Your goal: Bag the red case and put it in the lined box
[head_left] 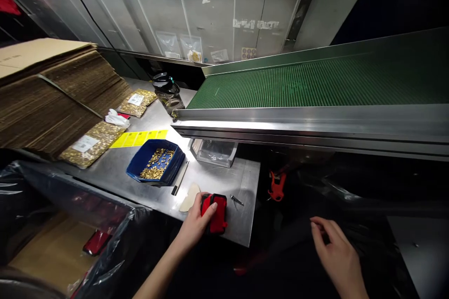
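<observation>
My left hand is closed around a boxy red and black case above the front edge of the metal table. Its exact kind does not show. Off the table to the right, my right hand has its thumb and forefinger drawn together in a pinch; anything between the tips is too small to make out. Beside the case lie what look like nail clippers and a pale flat piece. A blue bin with small gold-coloured parts stands farther left, a slim cutter-like tool along its side.
A green conveyor belt with a metal rail runs across the right. Stacked cardboard, bags of gold parts and a yellow label strip occupy the left. A plastic-lined box is lower left. An orange tool hangs below the conveyor.
</observation>
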Demonstrator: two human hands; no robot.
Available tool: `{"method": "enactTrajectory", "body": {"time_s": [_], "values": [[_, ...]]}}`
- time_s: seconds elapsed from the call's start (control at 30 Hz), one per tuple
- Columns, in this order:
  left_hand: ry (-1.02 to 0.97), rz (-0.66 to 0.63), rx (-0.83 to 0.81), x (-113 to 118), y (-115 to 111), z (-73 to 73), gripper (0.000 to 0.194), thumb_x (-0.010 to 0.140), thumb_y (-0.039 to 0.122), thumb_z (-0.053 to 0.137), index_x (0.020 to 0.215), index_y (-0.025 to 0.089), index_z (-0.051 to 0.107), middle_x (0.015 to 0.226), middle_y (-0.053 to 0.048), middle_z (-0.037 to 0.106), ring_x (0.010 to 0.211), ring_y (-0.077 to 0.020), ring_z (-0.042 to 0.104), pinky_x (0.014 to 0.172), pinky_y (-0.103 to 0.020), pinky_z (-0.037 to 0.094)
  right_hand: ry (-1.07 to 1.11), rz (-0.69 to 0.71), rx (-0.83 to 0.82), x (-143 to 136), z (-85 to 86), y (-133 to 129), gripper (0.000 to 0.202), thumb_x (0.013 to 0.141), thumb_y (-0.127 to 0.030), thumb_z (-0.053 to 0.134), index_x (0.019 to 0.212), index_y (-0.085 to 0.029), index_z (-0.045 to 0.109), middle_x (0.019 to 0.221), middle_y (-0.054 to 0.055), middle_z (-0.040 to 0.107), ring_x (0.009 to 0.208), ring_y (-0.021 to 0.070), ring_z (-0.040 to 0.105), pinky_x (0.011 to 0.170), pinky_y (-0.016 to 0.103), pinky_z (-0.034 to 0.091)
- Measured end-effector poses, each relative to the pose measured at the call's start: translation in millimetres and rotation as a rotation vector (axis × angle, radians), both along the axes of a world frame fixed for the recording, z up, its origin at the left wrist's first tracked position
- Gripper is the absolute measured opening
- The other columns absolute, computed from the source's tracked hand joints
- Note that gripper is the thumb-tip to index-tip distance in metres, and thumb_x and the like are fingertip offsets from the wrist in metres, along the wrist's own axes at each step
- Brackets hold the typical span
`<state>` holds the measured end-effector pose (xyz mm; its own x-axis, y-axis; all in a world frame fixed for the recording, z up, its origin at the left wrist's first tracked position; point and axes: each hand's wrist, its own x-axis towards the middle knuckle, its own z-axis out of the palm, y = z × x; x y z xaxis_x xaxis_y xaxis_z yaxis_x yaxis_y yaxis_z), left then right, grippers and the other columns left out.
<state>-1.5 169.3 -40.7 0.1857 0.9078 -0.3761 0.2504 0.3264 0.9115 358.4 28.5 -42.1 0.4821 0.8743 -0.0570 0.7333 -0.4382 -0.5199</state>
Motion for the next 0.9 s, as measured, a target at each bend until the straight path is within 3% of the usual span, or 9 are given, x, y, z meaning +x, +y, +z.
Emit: {"method": "enactTrajectory", "body": {"time_s": [0.1, 0.2, 0.33, 0.47, 0.6, 0.7, 0.8, 0.9], "values": [[0.144, -0.141, 0.062, -4.3, -1.4, 5.2, 0.039, 0.098, 0.056, 0.053, 0.121, 0.024, 0.056, 0.108, -0.006, 0.072, 0.100, -0.0281, 0.067, 0.091, -0.037, 0.050, -0.033, -0.036, 0.155, 19.3, -23.5, -2.4, 0.036, 0.099, -0.053, 0.045, 0.099, -0.026, 0.069, 0.093, 0.008, 0.070, 0.076, 0.0242, 0.069, 0.060, 0.032, 0.055], [0.323, -0.211, 0.127, -3.8, -2.8, 7.3, 0.047, 0.098, 0.056, 0.052, 0.131, 0.024, 0.056, 0.115, -0.007, 0.072, 0.106, -0.0289, 0.067, 0.096, -0.039, 0.049, -0.081, -0.038, 0.232, 22.4, -36.3, 0.7, 0.035, 0.096, -0.053, 0.050, 0.097, -0.025, 0.072, 0.082, 0.003, 0.068, 0.066, 0.0184, 0.065, 0.054, 0.027, 0.051], [0.486, -0.207, 0.141, -4.3, -4.5, 6.0, 0.060, 0.101, 0.058, 0.043, 0.147, 0.019, 0.046, 0.132, -0.014, 0.068, 0.124, -0.0322, 0.062, 0.108, -0.046, 0.044, -0.096, -0.018, 0.254, 16.9, -36.5, 4.2, 0.031, 0.098, -0.047, 0.051, 0.098, -0.025, 0.073, 0.082, 0.001, 0.067, 0.065, 0.0153, 0.063, 0.055, 0.024, 0.049], [0.567, -0.148, 0.117, -11.8, -7.5, -1.0, 0.058, 0.104, 0.057, 0.033, 0.145, 0.019, 0.047, 0.142, -0.016, 0.062, 0.134, -0.0327, 0.055, 0.113, -0.052, 0.041, -0.079, -0.006, 0.282, 15.9, -35.9, 3.9, 0.028, 0.098, -0.044, 0.052, 0.098, -0.025, 0.072, 0.078, 0.000, 0.065, 0.063, 0.0145, 0.060, 0.059, 0.025, 0.048], [0.647, -0.128, 0.312, -17.8, -13.4, -11.4, 0.044, 0.105, 0.050, 0.037, 0.130, 0.021, 0.059, 0.124, -0.013, 0.068, 0.118, -0.0315, 0.065, 0.103, -0.050, 0.051, -0.056, -0.013, 0.311, 16.4, -36.1, 3.3, 0.025, 0.098, -0.041, 0.055, 0.098, -0.024, 0.073, 0.078, 0.000, 0.064, 0.065, 0.0148, 0.060, 0.062, 0.026, 0.047], [0.656, -0.119, 0.390, -14.1, -14.9, -11.7, 0.040, 0.104, 0.046, 0.040, 0.129, 0.021, 0.058, 0.120, -0.012, 0.067, 0.114, -0.0300, 0.066, 0.099, -0.047, 0.053, -0.025, -0.026, 0.327, 16.0, -34.9, 3.9, 0.023, 0.097, -0.040, 0.057, 0.098, -0.024, 0.073, 0.081, 0.001, 0.065, 0.068, 0.0151, 0.060, 0.065, 0.027, 0.048], [0.672, -0.085, 0.455, -3.8, 1.0, -1.4, 0.040, 0.104, 0.044, 0.041, 0.132, 0.019, 0.056, 0.121, -0.013, 0.066, 0.109, -0.0283, 0.066, 0.094, -0.043, 0.054, -0.003, -0.033, 0.322, 15.9, -34.1, 4.6, 0.021, 0.097, -0.039, 0.058, 0.098, -0.024, 0.073, 0.082, 0.001, 0.066, 0.068, 0.0150, 0.060, 0.067, 0.027, 0.048], [0.677, -0.108, 0.515, 10.9, 48.7, 10.0, 0.034, 0.104, 0.043, 0.044, 0.116, 0.020, 0.066, 0.108, -0.009, 0.071, 0.087, -0.0233, 0.068, 0.081, -0.037, 0.055, 0.003, -0.031, 0.327, 16.0, -34.4, 5.7, 0.020, 0.097, -0.039, 0.059, 0.098, -0.024, 0.073, 0.083, 0.000, 0.066, 0.068, 0.0146, 0.059, 0.066, 0.026, 0.048]]}}
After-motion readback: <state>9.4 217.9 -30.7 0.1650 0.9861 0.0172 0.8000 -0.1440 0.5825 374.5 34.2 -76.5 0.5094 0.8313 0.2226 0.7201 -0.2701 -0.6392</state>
